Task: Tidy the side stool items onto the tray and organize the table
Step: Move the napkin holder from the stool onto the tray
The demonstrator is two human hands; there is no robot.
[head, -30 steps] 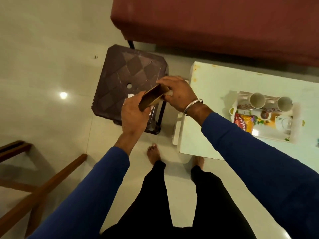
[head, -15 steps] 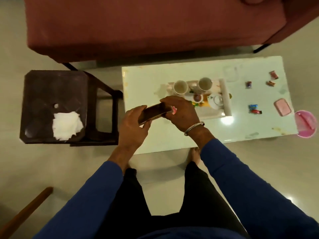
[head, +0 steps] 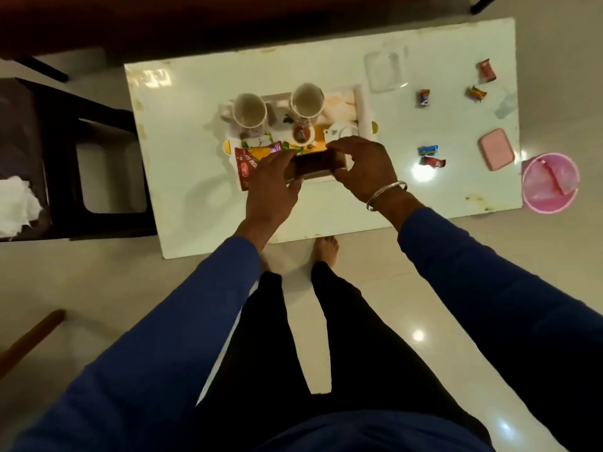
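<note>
A flat brown box point(head: 315, 164) is held level over the near edge of the white tray point(head: 363, 112). My left hand point(head: 272, 184) grips its left end and my right hand point(head: 362, 166) pinches its right end. On the tray stand two white cups point(head: 249, 110), a small bowl point(head: 301, 135), a white teapot point(head: 342, 130) and a red packet point(head: 246, 166). The dark side stool point(head: 65, 151) at the left carries crumpled white tissue point(head: 16, 203).
The white table point(head: 182, 151) also holds several wrapped candies point(head: 430, 154), a pink case point(head: 496, 148) and a clear lid point(head: 385, 71). A pink bin point(head: 549, 182) stands at the table's right end. A maroon sofa point(head: 195, 24) runs behind.
Both hands have carried the brown box from above the stool rightward to over the tray. The view has swung from the stool to the table.
</note>
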